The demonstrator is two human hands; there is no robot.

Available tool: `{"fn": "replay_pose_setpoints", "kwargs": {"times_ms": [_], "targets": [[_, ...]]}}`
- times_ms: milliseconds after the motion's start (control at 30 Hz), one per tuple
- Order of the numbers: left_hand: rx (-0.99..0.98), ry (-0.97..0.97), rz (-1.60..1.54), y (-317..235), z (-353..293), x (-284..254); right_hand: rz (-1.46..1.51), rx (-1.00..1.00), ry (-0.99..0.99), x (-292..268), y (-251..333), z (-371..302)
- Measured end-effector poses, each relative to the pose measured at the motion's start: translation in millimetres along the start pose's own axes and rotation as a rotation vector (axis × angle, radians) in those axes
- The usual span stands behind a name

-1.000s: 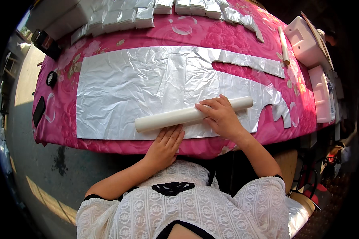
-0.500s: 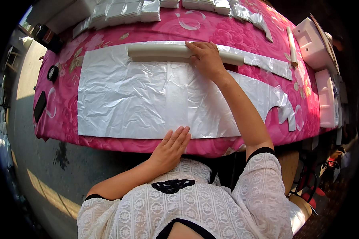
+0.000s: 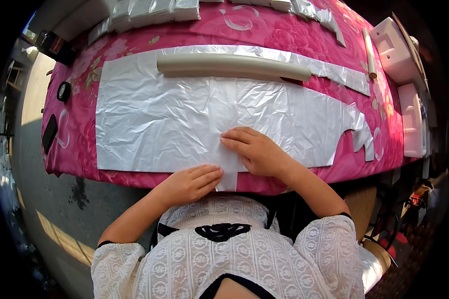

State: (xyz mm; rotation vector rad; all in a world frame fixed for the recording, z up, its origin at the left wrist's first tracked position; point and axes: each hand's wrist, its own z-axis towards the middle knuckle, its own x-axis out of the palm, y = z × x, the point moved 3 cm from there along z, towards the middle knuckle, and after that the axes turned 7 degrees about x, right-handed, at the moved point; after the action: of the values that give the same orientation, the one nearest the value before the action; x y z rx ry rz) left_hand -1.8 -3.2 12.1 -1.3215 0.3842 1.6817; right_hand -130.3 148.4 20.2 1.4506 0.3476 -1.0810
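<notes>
A white plastic carrier bag (image 3: 154, 119) with cut-out handles lies flat and wrinkled on the pink floral tablecloth (image 3: 92, 154). Across its far part rests a long cream tube (image 3: 234, 66). A narrow strip of the plastic (image 3: 228, 180) pokes past the bag's front edge toward me. My left hand (image 3: 194, 183) is at this front edge, fingers stretched out, their tips against the strip. On the middle of the bag, just right of the center crease, lies my right hand (image 3: 257, 152), open with fingers extended. Its thumb is mostly hidden.
Stacks of folded white bags (image 3: 157, 12) line the far edge. At the left are a black phone (image 3: 50, 133), a roll of black tape (image 3: 64, 91) and a dark jar (image 3: 55, 46). A thinner tube (image 3: 369, 52) and white foam boxes (image 3: 395, 47) sit at the right.
My right hand has let go of the tube and come toward me onto the bag. My left hand has shifted slightly left. A strip of plastic now extends over the front edge.
</notes>
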Motion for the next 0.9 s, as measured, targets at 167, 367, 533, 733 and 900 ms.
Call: {"fn": "replay_pose_setpoints", "kwargs": {"times_ms": [167,367,533,733,900], "targets": [[-0.126,-0.282,-0.26,5.2,-2.9,-1.7,0.028,0.019,-0.044,0.6,1.6,2.0],[-0.267,-0.156,-0.067,20.9,16.3,-17.1,-0.032,0.068,-0.195,10.3,-4.2,1.1],[-0.405,-0.096,0.078,36.1,18.9,-5.9,-0.099,0.08,-0.244,8.8,-3.9,0.8],[-0.768,-0.321,-0.346,57.5,23.8,-10.6,0.126,0.406,-0.241,-5.2,-19.0,13.7],[-0.676,-0.416,0.005,63.6,30.8,-14.3,0.423,0.895,-0.035,-15.5,-33.6,37.2]]}}
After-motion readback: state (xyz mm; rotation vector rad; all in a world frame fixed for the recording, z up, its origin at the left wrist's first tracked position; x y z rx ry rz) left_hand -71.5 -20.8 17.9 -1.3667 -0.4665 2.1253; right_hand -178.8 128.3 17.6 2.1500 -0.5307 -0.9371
